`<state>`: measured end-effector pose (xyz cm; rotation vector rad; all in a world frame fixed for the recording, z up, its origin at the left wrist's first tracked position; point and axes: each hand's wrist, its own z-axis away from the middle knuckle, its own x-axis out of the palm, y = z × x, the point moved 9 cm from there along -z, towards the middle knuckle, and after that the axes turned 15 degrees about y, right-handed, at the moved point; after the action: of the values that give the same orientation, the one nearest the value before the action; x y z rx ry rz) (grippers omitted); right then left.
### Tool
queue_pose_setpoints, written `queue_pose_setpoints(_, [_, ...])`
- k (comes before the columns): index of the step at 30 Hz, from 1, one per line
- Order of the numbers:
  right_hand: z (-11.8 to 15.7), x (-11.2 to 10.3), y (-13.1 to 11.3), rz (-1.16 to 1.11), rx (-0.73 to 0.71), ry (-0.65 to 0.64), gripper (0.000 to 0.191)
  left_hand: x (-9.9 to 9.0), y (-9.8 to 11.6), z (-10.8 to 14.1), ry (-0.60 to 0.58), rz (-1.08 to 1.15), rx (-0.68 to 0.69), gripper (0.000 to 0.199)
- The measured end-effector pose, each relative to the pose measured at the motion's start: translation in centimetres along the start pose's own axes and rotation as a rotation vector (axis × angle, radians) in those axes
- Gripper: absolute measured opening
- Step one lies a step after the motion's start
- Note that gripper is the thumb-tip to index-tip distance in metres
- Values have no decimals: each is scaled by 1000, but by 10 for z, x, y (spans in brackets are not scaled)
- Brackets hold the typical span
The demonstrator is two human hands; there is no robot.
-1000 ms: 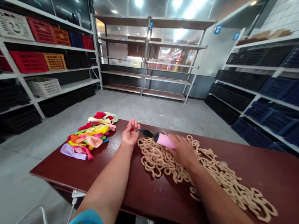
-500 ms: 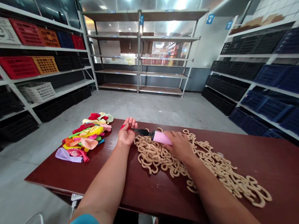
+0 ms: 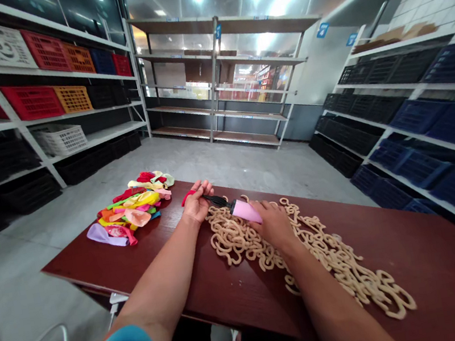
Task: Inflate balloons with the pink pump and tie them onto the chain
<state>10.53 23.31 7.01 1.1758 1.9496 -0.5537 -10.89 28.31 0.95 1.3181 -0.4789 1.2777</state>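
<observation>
My right hand (image 3: 274,222) is wrapped round the pink barrel of a balloon pump (image 3: 246,211), whose black tapered end points toward my left hand. My left hand (image 3: 198,201), palm up with fingers curled, is closed on a red balloon (image 3: 187,197) at the black tip. Whether the balloon's neck sits over that tip is hidden by the fingers. Under and around the pump spreads a heap of tan, curled, rope-like pieces (image 3: 232,239). To the left of my left hand lies a pile of limp balloons (image 3: 137,216) in many colours.
Everything rests on a dark red-brown table (image 3: 231,302). A white plug and cable (image 3: 116,303) hang by its near left edge. Shelving with crates (image 3: 33,100) stands at the left, a metal rack (image 3: 213,80) at the back, and dark blue crates (image 3: 442,159) at the right.
The whole view has shifted slightly. My left hand has turned a little, and more of the red balloon shows beside it. The pump and my right hand are nearly unchanged.
</observation>
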Motion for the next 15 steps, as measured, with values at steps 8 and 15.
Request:
queue_pose_setpoints(8, [2, 2, -2, -16, -3, 32, 51, 10, -17, 15, -80, -5, -126, 22])
queue_pose_setpoints(15, [1, 1, -6, -3, -16, 18, 51, 9, -14, 14, -53, 58, -194, 12])
